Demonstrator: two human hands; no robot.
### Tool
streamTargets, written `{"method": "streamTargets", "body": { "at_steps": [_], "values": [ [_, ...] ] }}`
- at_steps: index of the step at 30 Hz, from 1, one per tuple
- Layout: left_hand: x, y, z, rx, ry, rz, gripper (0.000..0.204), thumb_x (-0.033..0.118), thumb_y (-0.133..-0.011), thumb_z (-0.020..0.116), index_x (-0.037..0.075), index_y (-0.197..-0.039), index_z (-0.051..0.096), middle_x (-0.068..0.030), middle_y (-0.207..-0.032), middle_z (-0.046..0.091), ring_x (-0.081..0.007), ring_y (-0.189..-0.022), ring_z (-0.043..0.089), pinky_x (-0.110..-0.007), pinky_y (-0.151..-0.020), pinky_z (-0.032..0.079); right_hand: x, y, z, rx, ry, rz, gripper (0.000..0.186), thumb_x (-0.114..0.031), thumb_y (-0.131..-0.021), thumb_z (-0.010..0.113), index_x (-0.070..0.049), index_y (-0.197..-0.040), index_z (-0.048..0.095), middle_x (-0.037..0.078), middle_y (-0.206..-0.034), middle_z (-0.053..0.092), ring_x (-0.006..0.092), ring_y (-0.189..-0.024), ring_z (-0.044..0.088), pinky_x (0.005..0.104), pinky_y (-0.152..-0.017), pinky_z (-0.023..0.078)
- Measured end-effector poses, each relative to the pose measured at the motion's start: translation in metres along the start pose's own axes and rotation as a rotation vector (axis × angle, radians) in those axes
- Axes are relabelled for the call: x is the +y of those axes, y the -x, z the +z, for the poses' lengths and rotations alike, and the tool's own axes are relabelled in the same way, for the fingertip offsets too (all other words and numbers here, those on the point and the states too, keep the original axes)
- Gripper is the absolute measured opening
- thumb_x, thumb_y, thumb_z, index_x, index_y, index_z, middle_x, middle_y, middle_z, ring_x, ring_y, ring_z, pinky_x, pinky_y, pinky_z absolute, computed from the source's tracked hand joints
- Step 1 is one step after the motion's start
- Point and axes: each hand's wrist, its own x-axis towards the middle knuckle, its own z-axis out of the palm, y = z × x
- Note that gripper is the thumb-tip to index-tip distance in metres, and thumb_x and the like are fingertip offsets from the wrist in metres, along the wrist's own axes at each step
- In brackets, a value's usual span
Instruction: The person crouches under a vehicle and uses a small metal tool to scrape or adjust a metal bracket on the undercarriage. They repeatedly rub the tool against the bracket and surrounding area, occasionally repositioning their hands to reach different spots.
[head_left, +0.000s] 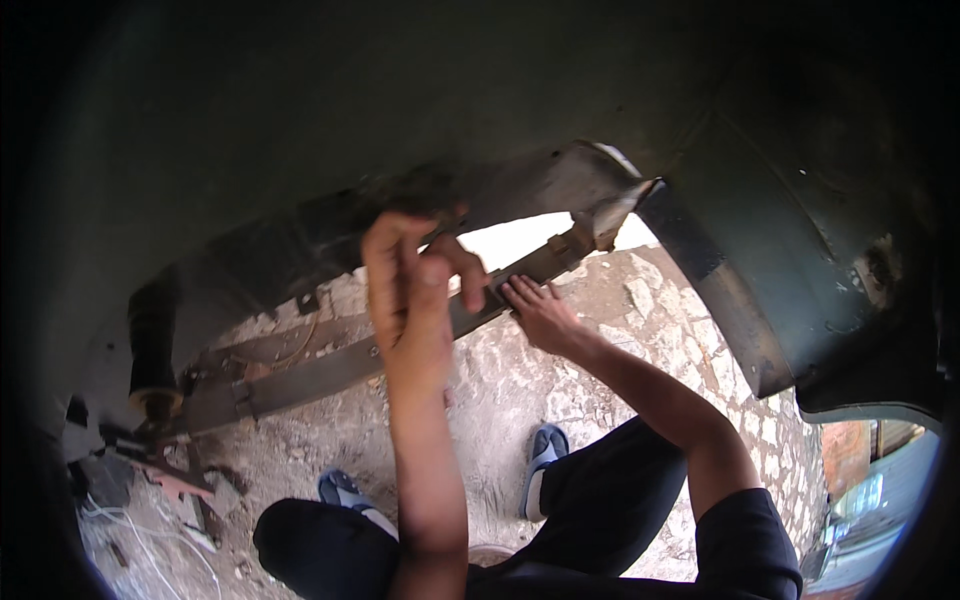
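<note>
A long flat steel leaf spring [320, 370] runs slantwise beneath the body of a vehicle, rising toward the right. My right hand [545, 315] lies on its upper part, fingers stretched out over the metal. My left hand [420, 285] is raised in front of the bar, just under a dark frame edge. Its fingers are curled, with the thumb in front of them, and motion blurs them a little. Whatever lies between those fingers, if anything, I cannot make out. Past my right hand, a metal bracket [605, 220] meets the spring's upper end.
Dark body panel [300, 110] arches overhead, and a worn fender edge [750, 330] comes down on the right. At left stands a black cylindrical part [152, 340]. White cable [150, 555] lies on the rough stone ground [490, 390], near my shoes [545, 455].
</note>
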Motion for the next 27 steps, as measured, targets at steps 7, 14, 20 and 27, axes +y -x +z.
{"method": "streamTargets", "body": {
  "at_steps": [7,14,20,27],
  "values": [
    [0.003,-0.001,-0.004,-0.048,-0.029,0.026,0.032,0.023,-0.097,0.055,0.006,-0.123,0.043,-0.0153,-0.118,0.054,-0.0086,-0.06,0.049,-0.027,-0.065,0.046,-0.013,-0.008,-0.012,-0.014,0.018,0.033,0.055,-0.031,-0.098,0.044,-0.006,-0.145,0.032,0.015,-0.15,0.032,0.0284,-0.14,0.029,0.0539,-0.112,0.024],
    [-0.006,-0.001,-0.006,-0.031,0.014,0.083,0.034,0.025,-0.098,0.052,0.007,-0.125,0.04,-0.0179,-0.119,0.05,-0.0098,-0.058,0.047,-0.027,-0.061,0.045,0.0,-0.03,0.004,0.068,-0.031,0.05,0.056,-0.035,-0.099,0.041,-0.01,-0.148,0.028,0.012,-0.152,0.031,0.0281,-0.14,0.03,0.0549,-0.113,0.022],
    [-0.01,0.002,-0.01,-0.004,-0.047,0.069,0.037,0.028,-0.098,0.051,0.007,-0.126,0.038,-0.0151,-0.123,0.05,-0.0098,-0.057,0.046,-0.027,-0.059,0.043,-0.003,-0.025,0.003,-0.034,0.129,0.042,0.057,-0.029,-0.097,0.044,-0.008,-0.148,0.029,0.014,-0.152,0.03,0.0282,-0.14,0.031,0.0538,-0.111,0.025],
    [-0.009,0.0,0.002,0.014,-0.108,0.076,0.034,0.028,-0.1,0.045,0.007,-0.126,0.038,-0.0126,-0.124,0.051,-0.0083,-0.055,0.043,-0.027,-0.06,0.044,-0.001,-0.004,-0.009,-0.021,-0.048,0.05,0.057,-0.029,-0.095,0.05,-0.008,-0.145,0.034,0.016,-0.15,0.032,0.0302,-0.138,0.032,0.0544,-0.111,0.026]
  ]
}}
